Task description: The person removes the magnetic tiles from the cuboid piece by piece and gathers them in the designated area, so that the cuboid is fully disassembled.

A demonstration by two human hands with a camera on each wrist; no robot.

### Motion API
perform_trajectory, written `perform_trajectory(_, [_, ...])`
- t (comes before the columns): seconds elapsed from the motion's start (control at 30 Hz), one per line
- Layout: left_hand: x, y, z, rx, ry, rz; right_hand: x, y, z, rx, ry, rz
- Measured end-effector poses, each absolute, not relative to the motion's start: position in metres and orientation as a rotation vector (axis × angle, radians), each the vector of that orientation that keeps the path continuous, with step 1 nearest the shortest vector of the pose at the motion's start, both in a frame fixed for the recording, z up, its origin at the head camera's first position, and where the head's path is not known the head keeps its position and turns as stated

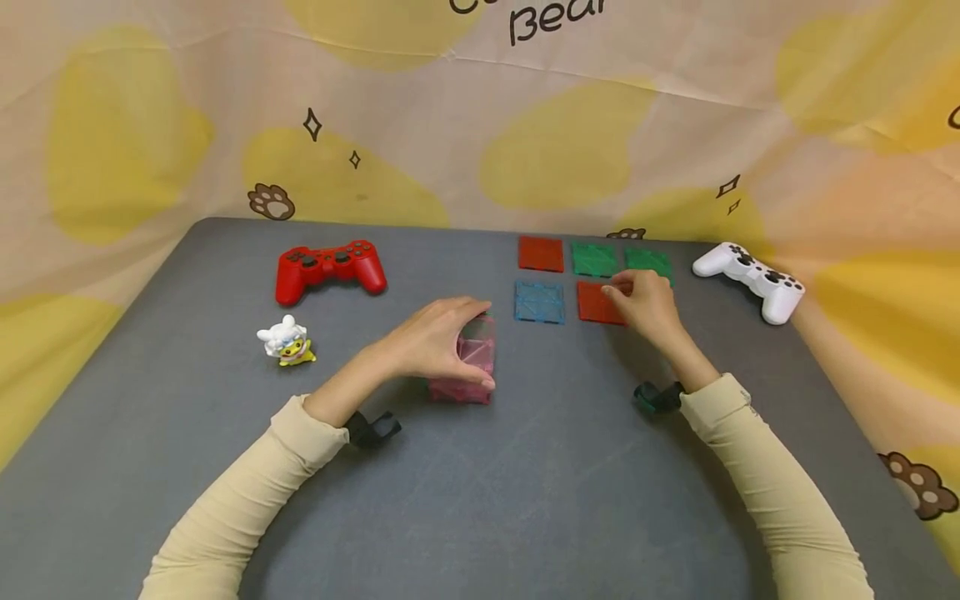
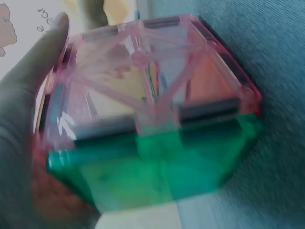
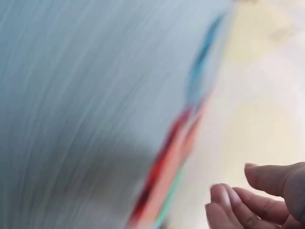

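My left hand (image 1: 431,343) grips a box of see-through magnetic tiles (image 1: 476,354), thumb on the near side and fingers over the far side. Pink and green faces of this box (image 2: 162,167) fill the left wrist view. Over a flat red magnetic tile (image 1: 595,303) hovers my right hand (image 1: 647,305); thumb and bent fingers stay apart with nothing between them. To its left lies a blue tile (image 1: 538,302). Behind are another red tile (image 1: 540,254) and two green tiles (image 1: 594,259), one partly hidden by the right hand. The right wrist view is blurred.
A red game controller (image 1: 330,269) and a small white-and-yellow figurine (image 1: 288,342) are on the left of the grey table (image 1: 510,500). At the right back edge lies a white controller (image 1: 750,279). A patterned cloth (image 1: 420,108) hangs behind.
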State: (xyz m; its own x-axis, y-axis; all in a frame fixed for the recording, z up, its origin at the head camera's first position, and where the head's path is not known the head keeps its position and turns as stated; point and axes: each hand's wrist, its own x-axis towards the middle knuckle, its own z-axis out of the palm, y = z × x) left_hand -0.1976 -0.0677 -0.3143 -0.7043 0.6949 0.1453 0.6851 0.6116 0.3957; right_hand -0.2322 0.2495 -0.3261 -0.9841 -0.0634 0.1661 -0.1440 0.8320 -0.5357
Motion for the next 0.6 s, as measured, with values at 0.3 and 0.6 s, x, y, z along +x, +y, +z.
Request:
perform_trajectory(0.3, [-0.197,-0.105,-0.342,1.021,2.714,1.178,-0.184,0.157,-0.320,0.458,-2.832,1.948])
perform_trajectory(0.6, [-0.192,-0.110,-0.367,0.939,2.414,1.670,-0.174,0.125,-0.332,0.161,-2.551,2.495])
